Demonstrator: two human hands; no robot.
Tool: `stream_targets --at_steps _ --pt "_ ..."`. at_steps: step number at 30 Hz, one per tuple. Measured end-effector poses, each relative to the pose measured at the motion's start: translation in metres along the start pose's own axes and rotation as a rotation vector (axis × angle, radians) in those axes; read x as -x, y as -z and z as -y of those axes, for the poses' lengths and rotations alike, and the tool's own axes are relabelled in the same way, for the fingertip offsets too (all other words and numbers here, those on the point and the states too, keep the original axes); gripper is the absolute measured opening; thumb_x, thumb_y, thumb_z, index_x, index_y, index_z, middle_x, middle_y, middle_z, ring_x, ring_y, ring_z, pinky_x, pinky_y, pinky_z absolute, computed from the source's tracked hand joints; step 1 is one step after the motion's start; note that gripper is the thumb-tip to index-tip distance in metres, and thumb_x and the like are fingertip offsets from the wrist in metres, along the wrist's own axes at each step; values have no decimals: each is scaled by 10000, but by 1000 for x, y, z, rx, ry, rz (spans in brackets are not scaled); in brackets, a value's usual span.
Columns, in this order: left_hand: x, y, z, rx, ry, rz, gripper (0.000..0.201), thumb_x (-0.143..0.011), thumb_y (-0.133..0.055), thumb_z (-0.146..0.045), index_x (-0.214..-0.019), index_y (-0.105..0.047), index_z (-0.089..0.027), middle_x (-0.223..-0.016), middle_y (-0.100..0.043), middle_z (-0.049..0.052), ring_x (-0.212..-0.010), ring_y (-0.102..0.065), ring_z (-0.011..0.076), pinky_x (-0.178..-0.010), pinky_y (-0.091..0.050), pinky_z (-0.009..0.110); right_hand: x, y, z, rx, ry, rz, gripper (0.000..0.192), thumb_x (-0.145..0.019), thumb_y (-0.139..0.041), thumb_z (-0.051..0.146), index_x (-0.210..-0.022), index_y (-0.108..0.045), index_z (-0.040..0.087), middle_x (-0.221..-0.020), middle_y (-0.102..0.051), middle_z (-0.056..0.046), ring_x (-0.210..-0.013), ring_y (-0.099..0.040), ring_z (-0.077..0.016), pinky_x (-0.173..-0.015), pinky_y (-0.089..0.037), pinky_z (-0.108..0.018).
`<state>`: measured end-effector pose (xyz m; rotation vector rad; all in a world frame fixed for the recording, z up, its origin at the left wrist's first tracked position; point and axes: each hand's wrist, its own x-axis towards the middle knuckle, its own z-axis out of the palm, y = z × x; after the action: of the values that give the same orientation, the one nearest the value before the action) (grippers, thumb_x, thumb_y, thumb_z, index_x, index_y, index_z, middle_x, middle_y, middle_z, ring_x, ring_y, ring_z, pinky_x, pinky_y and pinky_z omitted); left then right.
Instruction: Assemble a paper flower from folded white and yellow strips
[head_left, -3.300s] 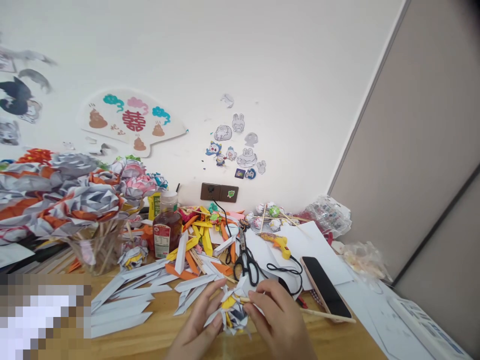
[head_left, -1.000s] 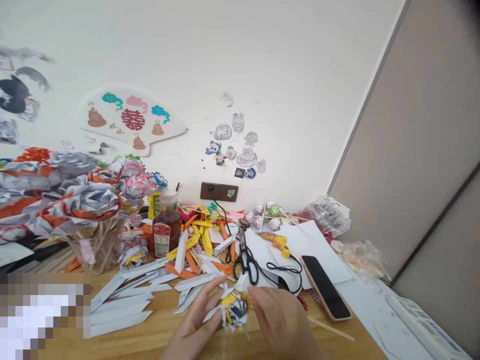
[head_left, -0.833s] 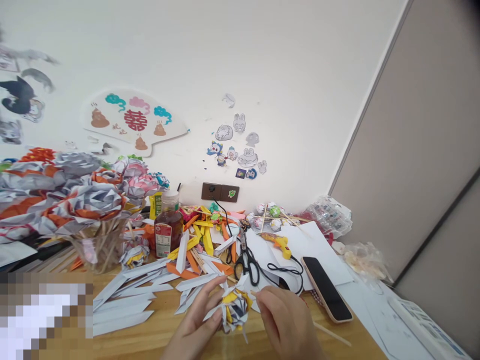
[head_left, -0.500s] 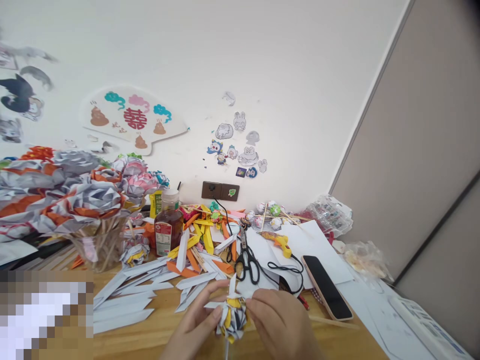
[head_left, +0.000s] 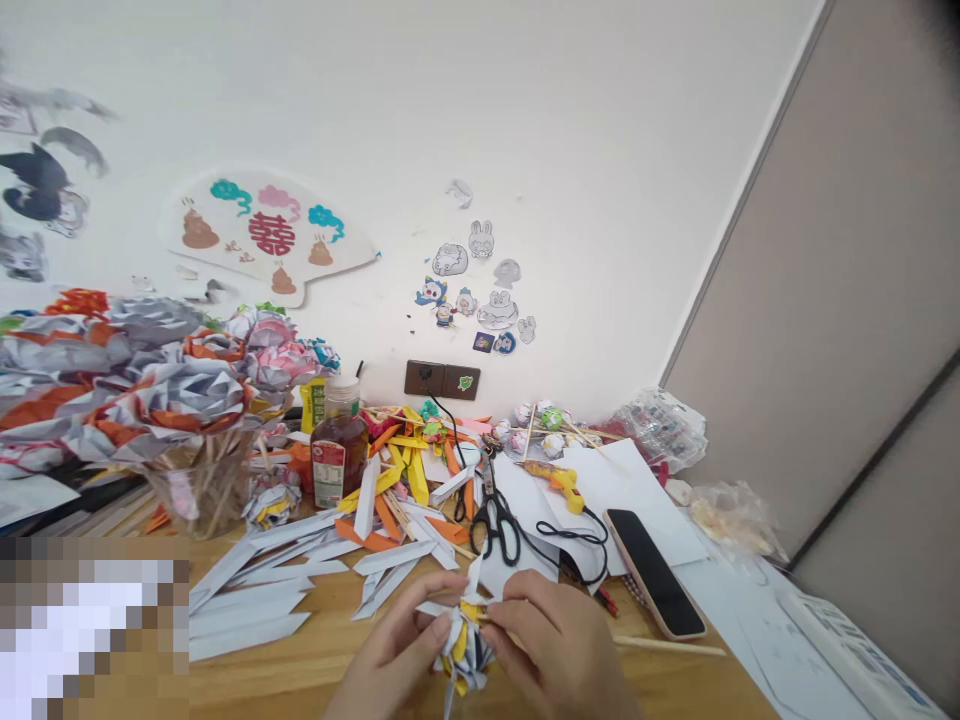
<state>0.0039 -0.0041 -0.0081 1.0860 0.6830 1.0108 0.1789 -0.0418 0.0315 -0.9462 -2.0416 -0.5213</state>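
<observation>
Paper flower point(head_left: 465, 645) between left hand point(head_left: 390, 660) and right hand point(head_left: 559, 650) fingertips.

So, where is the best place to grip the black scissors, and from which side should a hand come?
Probably the two handle loops of the black scissors. They point toward the person, with the blades aimed away at the wall, so a hand coming from the near side meets the loops first. A black cable lies just right of them.
</observation>
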Motion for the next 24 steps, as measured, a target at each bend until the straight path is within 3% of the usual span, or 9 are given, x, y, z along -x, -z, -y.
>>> stream_targets --at_steps 11,17,20,24 --pt "-3 5 9 -2 -46 13 340 -657 -757 -513 -918 -722 -298 -792 -734 -22 -714 -625 180 -661 -479 240 -1 -2 4 32 31 -31 286 -952 -401 218 -780 -624 171 -654 -647 -45 -518 -595 -149 -477 -407 -234" --pt "0 2 3 -43 -17 -16 361 -653 -751 -527 -922 -715 -288 -686 -705 -20 -664 -605 183 -619 -462 243 -4 0 9 114 61 15 345 -961 -336 169 -770 -623 186 -559 -602 -7 -431 -543 -126 -416 -327 -231" --pt "-2 4 7 -41 -41 16 364 -670 -735 -531 -937 -708 -285 -641 -696 -18 -641 -605 190 -607 -461 250 -5 2 8 173 133 46 335 -946 -334 132 -799 -632 177 -547 -593 -3 -397 -509 -129 -383 -284 -248" --pt "-5 7 13 -42 -59 17 346 -672 -741 -515 -933 -712 -290 -691 -700 -20 -669 -611 185 -633 -467 242 -7 5 2 173 251 88 282 -944 -343 113 -919 -624 122 -619 -643 -38 -446 -554 -137 -402 -343 -246"
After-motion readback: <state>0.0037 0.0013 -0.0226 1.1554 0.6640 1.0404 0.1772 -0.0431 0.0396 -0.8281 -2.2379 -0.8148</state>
